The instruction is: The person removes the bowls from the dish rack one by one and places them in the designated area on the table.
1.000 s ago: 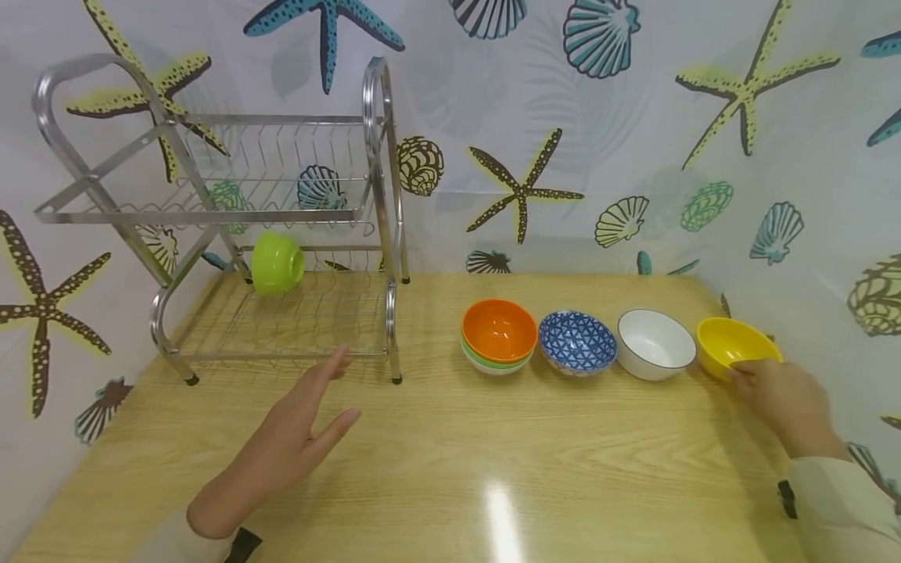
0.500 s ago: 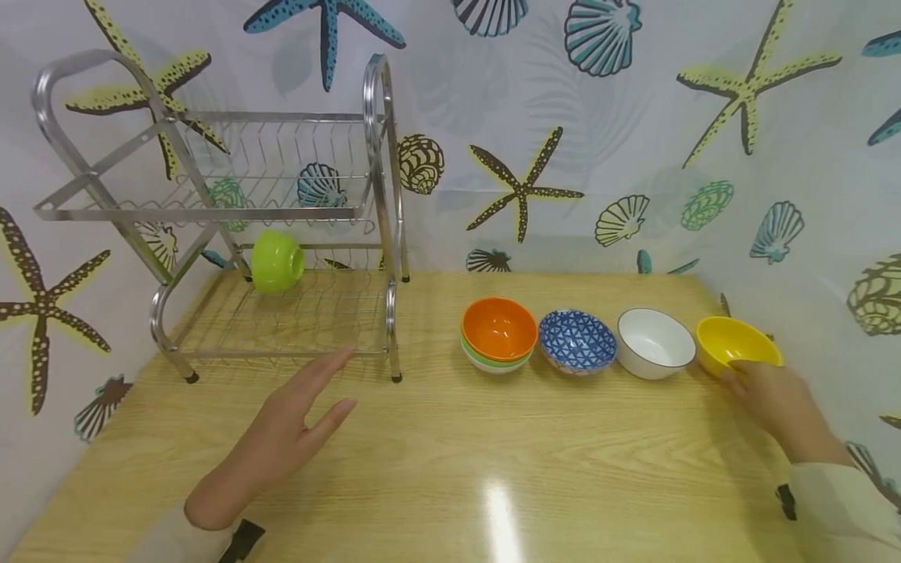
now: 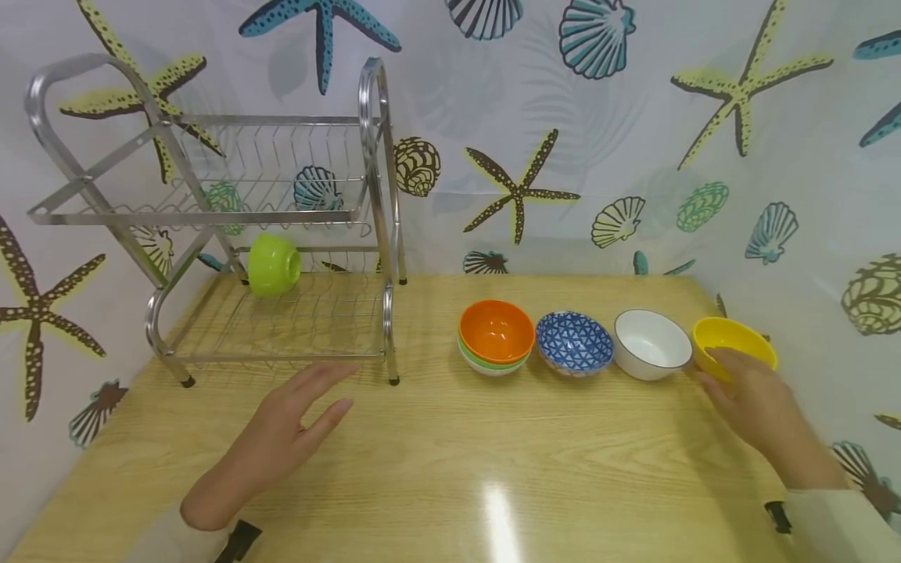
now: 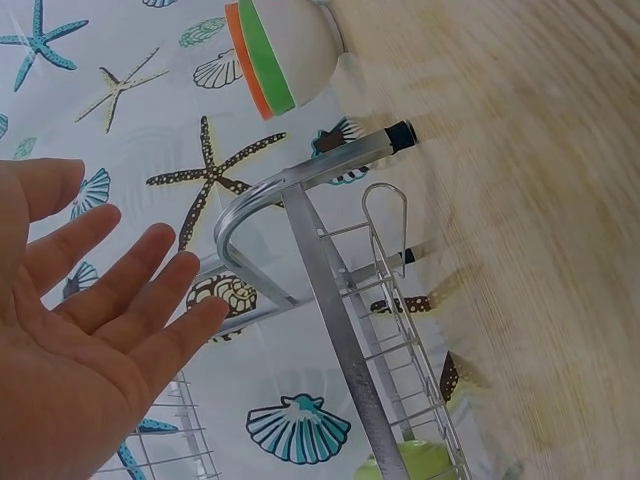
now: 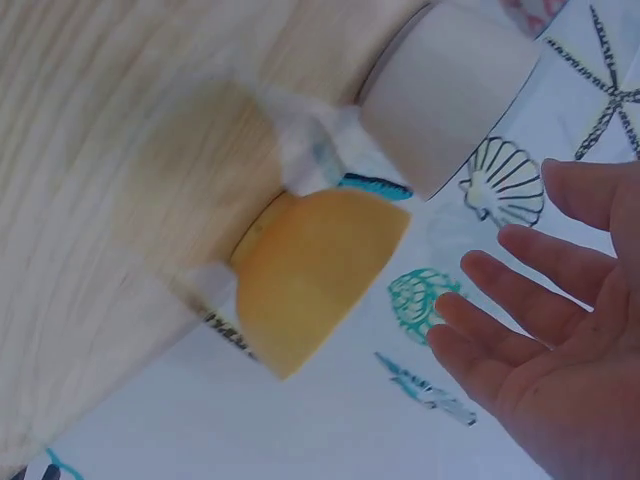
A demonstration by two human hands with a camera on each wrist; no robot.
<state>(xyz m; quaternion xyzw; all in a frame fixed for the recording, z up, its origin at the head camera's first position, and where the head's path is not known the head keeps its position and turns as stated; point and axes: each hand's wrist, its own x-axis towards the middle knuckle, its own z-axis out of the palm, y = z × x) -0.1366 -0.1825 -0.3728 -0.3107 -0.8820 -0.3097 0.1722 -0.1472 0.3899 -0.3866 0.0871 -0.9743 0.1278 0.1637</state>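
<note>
My right hand point(image 3: 756, 407) is at the yellow bowl point(image 3: 739, 338) on the far right of the table, overlapping its near rim in the head view. In the right wrist view its fingers point(image 5: 530, 300) spread loosely, a gap between them and the bowl, and nothing is held. Left of that bowl, in a row, stand a white bowl point(image 3: 651, 344) with a dark rim, a blue patterned bowl point(image 3: 574, 342), and an orange bowl point(image 3: 497, 331) stacked over green and white ones. My left hand point(image 3: 278, 430) hovers with fingers extended and nothing in it, just before the dish rack.
The two-tier metal dish rack point(image 3: 388, 313) stands at the left. On its lower tier a lime-green bowl point(image 3: 271, 266) lies on its side. Behind and along the sides hangs a white curtain point(image 3: 436, 102) printed with starfish and shells. The wooden table point(image 3: 563, 461) reflects a light.
My right hand has let go of the yellow bowl's rim and its fingers have opened, shifting slightly left. The bowls stay in place. My left hand has sunk a little.
</note>
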